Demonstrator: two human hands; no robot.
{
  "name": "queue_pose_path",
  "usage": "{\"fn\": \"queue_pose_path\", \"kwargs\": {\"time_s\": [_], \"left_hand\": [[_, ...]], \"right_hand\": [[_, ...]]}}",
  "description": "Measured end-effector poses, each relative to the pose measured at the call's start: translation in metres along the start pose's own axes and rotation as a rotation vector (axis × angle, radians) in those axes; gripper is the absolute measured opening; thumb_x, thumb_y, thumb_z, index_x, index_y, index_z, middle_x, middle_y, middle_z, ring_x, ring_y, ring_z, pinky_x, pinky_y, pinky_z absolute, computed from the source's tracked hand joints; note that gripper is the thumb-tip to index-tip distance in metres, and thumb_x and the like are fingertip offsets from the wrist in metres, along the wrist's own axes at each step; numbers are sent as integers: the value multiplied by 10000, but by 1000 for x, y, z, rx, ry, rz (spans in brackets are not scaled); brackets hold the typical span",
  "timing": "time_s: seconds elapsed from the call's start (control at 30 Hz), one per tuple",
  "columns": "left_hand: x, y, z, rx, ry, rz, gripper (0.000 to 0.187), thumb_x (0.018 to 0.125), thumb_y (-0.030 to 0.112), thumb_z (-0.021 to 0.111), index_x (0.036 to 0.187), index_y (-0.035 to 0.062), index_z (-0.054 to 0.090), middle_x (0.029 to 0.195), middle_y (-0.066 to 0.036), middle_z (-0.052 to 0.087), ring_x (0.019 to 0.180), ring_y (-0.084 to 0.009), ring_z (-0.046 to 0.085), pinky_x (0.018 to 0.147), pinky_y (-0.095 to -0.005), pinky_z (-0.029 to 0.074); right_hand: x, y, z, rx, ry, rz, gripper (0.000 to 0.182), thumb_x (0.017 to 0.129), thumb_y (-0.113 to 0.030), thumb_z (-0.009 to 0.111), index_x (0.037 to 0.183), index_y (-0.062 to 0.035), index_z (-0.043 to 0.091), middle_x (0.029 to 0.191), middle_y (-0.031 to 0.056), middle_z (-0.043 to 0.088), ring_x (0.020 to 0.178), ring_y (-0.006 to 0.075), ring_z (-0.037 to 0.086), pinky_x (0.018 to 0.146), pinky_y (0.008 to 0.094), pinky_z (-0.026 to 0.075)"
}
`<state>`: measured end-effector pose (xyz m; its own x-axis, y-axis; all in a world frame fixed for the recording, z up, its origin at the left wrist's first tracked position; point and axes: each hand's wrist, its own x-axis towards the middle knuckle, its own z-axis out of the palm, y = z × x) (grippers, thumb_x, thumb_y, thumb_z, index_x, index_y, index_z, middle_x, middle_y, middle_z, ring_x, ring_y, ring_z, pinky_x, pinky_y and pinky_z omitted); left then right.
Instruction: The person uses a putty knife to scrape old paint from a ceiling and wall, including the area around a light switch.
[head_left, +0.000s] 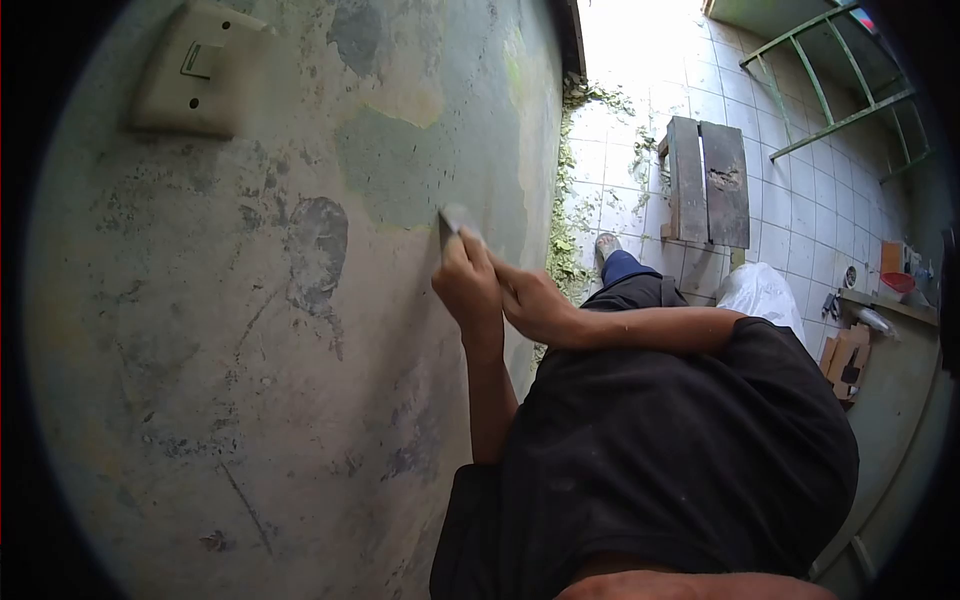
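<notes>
A flat metal scraper (450, 222) has its blade against the wall (390, 290), at the lower edge of a grey-green patch (400, 170) bordered by paler, worn paint. My left hand (466, 285) is closed around the scraper, its fingers wrapped near the blade. Close beside it, my right hand (540, 305) is also closed, with its fingers reaching to the scraper and touching my left hand. The two hands hide most of the tool's handle.
A switch plate (190, 75) is on the wall at upper left. Paint flakes (568, 240) litter the tiled floor (790, 215) along the wall. Farther right are a wooden bench (725, 180), a green metal frame (825, 105), a white plastic bag (765, 295) and a cardboard box (848, 360).
</notes>
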<state>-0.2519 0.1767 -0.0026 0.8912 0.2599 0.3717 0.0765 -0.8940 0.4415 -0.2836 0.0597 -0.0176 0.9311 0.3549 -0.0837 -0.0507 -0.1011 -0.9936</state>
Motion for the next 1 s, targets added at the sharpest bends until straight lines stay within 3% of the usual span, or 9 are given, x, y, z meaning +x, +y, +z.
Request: {"fn": "queue_pose_path", "kwargs": {"time_s": [0.17, 0.3, 0.43, 0.5, 0.53, 0.67, 1.0], "left_hand": [[52, 27, 12, 38, -25, 74, 413, 1067, 200, 563, 709, -4, 568, 658, -254, 634, 665, -456, 679, 560, -512, 513], [24, 27, 19, 5, 20, -27, 391, 1040, 168, 601, 699, -21, 573, 636, -238, 624, 599, -431, 668, 519, -491, 486], [-14, 11, 6, -46, 57, -22, 390, 1041, 163, 606, 696, -16, 570, 620, -215, 623, 565, -406, 663, 503, -471, 476], [-28, 10, -12, -92, 69, -96, 382, 1036, 156, 625, 694, -7, 573, 608, -190, 624, 530, -358, 656, 487, -440, 462], [-35, 9, -17, -101, 88, -120, 370, 1035, 156, 644, 707, 0, 579, 600, -158, 628, 509, -292, 653, 477, -408, 453], [-48, 15, -35, -146, 104, -144, 351, 1049, 165, 645, 744, 0, 588, 614, -122, 645, 509, -228, 651, 472, -381, 453], [-34, 13, -30, -104, 117, -103, 371, 1047, 141, 634, 715, 2, 546, 599, -144, 614, 498, -269, 639, 472, -404, 450]], "right_hand": [[38, -31, -29, 30, 75, -23, 525, 1008, -144, 539, 1519, -34, 494, 959, 316, 690, 884, 445, 716, 792, 444, 542], [24, -16, -36, 15, -3, 23, 524, 1006, -125, 536, 1522, -43, 502, 932, 299, 696, 767, 368, 723, 745, 412, 540], [-4, 3, -20, -14, -51, 38, 540, 1004, -96, 543, 1539, -58, 487, 897, 285, 697, 733, 383, 710, 715, 428, 536], [-15, 10, -8, -55, -46, -155, 568, 1000, -65, 555, 1560, -64, 460, 853, 272, 685, 713, 397, 693, 698, 456, 529], [-19, 12, -5, -42, -62, -194, 596, 997, -48, 564, 1579, -71, 436, 832, 255, 673, 699, 401, 674, 683, 466, 522], [-24, 26, 6, -68, -46, -309, 630, 985, -26, 563, 1595, -78, 416, 837, 233, 677, 698, 386, 669, 675, 461, 518], [-14, 17, 4, -61, -46, -277, 665, 959, -18, 569, 1602, -107, 425, 829, 220, 680, 690, 366, 678, 683, 445, 530]]}}
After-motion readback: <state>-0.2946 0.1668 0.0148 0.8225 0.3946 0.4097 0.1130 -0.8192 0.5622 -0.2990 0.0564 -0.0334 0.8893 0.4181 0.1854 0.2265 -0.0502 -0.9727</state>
